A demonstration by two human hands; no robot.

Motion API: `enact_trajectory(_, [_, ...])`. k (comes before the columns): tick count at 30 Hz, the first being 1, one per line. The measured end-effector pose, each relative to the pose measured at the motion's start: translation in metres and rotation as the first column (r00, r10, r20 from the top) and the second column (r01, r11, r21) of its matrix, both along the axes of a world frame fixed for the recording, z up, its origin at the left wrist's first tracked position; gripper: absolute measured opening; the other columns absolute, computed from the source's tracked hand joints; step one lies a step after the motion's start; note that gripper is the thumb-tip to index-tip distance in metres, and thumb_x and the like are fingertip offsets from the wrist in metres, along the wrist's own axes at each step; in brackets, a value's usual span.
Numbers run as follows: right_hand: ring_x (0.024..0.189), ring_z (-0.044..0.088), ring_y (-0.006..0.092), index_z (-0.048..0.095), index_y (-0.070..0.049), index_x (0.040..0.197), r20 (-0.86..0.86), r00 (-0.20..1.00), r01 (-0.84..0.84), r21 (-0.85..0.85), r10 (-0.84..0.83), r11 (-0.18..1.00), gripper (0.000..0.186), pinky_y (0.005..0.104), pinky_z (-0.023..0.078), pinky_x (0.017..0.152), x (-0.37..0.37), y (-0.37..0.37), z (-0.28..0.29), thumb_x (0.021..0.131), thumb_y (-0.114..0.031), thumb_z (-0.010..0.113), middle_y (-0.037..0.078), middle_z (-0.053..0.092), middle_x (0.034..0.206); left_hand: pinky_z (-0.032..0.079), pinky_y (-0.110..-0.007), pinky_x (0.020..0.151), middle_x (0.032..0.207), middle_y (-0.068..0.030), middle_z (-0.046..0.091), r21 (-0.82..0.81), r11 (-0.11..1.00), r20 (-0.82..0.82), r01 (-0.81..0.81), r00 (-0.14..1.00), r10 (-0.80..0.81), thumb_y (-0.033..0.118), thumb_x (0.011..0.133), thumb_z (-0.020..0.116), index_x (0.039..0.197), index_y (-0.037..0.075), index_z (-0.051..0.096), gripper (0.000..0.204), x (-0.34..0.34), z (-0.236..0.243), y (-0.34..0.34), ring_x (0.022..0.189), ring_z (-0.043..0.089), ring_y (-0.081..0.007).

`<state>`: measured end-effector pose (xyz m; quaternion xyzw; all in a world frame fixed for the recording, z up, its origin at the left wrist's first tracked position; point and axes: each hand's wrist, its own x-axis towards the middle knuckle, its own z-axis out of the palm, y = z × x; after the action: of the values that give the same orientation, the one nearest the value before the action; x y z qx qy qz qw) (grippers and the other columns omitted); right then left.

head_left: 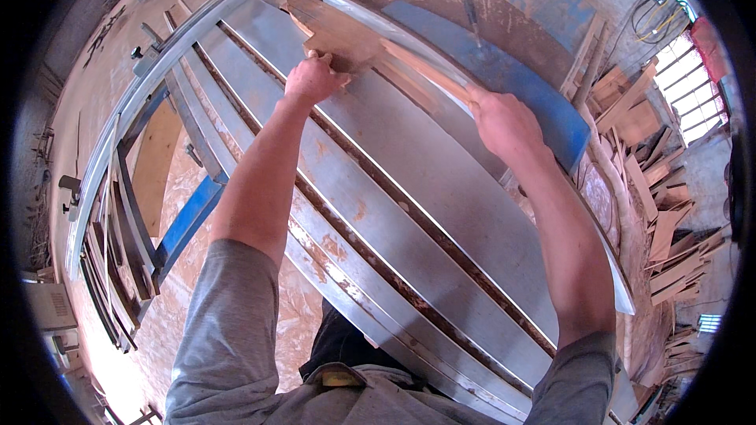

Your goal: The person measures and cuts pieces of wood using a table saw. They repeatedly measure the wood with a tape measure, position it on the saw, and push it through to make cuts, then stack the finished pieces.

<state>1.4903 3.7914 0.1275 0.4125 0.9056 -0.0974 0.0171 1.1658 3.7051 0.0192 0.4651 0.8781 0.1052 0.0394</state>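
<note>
A flat, pale-brown wooden board (pixel 340 29) with an angular, notched outline lies at the far part of the metal slatted table (pixel 409 159). My left hand (pixel 313 79) is closed on the board's near edge, fingers curled over it. To the right, my right hand (pixel 508 124) is closed around the near end of a narrow wooden strip (pixel 425 68). The strip slants away to the far left, its far end close to the board's right side. Whether strip and board touch, I cannot tell. My right palm hides the strip's near end.
Long dark slots run between the table's grey metal slats. Beyond the strip lies a blue curved panel (pixel 512 71). Wood offcuts (pixel 669 220) pile up along the right. A metal rail with black knobs (pixel 69 183) and a blue frame bar (pixel 189 220) stand at the left.
</note>
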Motion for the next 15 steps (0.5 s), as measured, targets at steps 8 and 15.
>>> enact_trajectory(8, [0.103, 0.065, 0.0376, 0.059, -0.013, 0.128, -0.010, 1.000, -0.006, 0.014, 0.006, 1.000, 0.032, 0.0494, 0.052, 0.088, -0.022, 0.002, -0.001, 0.099, -0.022, 0.050, 0.020, 0.068, 0.109, 0.050, -0.043, 0.095, 0.130, -0.0175, 0.056, -0.039, 0.999, -0.006, -0.003, 1.000, 0.003, 0.053, 0.082, 0.068, 0.132, 0.010, 0.058, 0.067, -0.016, 0.005, 0.001, 0.115, 0.060, -0.0329])
enact_trajectory(15, [0.107, 0.064, 0.0374, 0.056, -0.016, 0.133, 0.012, 1.000, 0.010, 0.013, -0.010, 1.000, 0.036, 0.0485, 0.052, 0.091, -0.041, 0.001, 0.001, 0.100, -0.023, 0.047, 0.020, 0.067, 0.113, 0.050, -0.043, 0.095, 0.130, -0.0169, 0.056, -0.029, 1.000, 0.005, -0.002, 1.000, 0.002, 0.052, 0.082, 0.068, 0.130, 0.010, 0.060, 0.064, -0.035, 0.005, 0.003, 0.114, 0.061, -0.0327])
